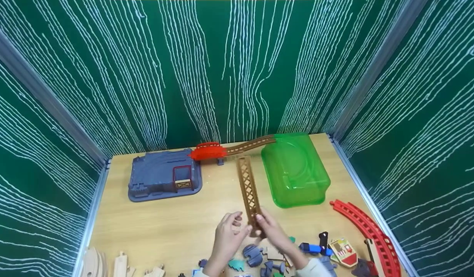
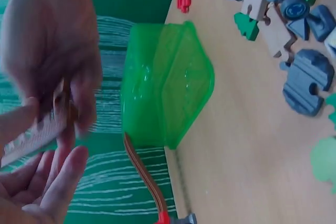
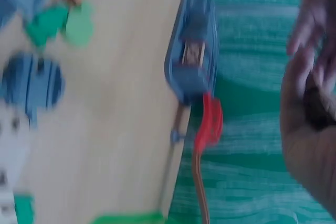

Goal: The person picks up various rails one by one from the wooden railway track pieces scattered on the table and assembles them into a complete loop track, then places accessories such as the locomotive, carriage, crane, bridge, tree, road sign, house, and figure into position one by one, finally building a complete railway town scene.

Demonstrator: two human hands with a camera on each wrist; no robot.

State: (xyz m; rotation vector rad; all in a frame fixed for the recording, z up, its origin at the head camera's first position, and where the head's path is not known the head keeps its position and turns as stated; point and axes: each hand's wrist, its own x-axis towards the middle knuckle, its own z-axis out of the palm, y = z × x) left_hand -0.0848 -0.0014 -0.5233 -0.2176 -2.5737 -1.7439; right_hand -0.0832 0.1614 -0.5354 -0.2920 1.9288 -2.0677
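A long brown toy track piece [image 1: 247, 184] with lattice openings points away from me, above the table. My right hand [image 1: 274, 232] grips its near end, thumb on top. Beside that end, my left hand [image 1: 228, 235] is raised with its fingers loosely bent and apart, holding nothing. In the left wrist view the track piece [image 2: 39, 135] is blurred and slants down from the right hand [image 2: 55, 45], with the left hand's fingers [image 2: 65, 182] just under it. The right wrist view shows only a dark bit of the piece [image 3: 317, 109] in the right hand.
At the back, a grey base [image 1: 160, 175], a red bridge piece [image 1: 208, 151], a brown track [image 1: 250, 145] and a green translucent block [image 1: 298, 169] form a row. Red curved tracks [image 1: 369, 231] lie at right. Several small pieces, including a grey round track [image 1: 253, 255], and wooden tracks [image 1: 121, 265] lie in front.
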